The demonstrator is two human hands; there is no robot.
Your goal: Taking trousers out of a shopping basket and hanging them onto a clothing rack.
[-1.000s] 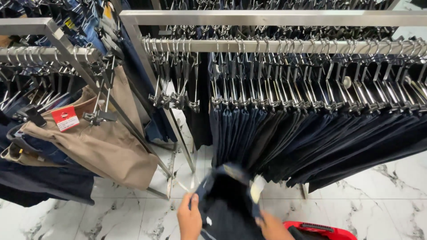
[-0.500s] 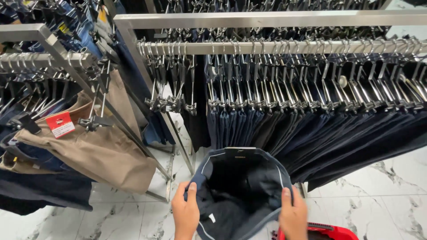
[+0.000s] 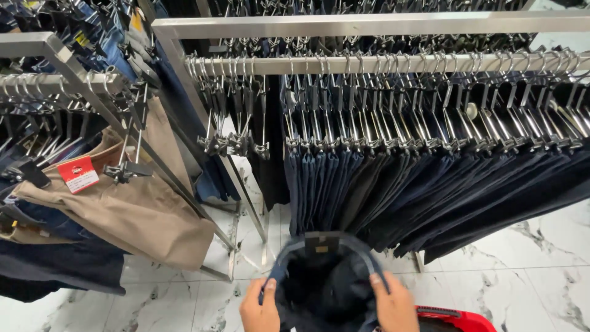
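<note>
Dark navy trousers (image 3: 322, 289); navy hanging trousers (image 3: 430, 190); tan trousers (image 3: 135, 215) with red tag (image 3: 78, 174); red basket (image 3: 458, 318); white grey-veined marble floor (image 3: 522, 276).

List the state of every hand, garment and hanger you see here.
left hand: gripping the waistband
right hand: gripping the waistband
dark trousers: waistband held open
navy trousers on rail: clipped, hanging
tan trousers: hanging, tagged
empty clip hangers: hanging bare

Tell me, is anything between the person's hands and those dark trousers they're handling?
Nothing visible: the left hand and right hand each grip the waistband of the dark trousers directly, holding it open.
</note>
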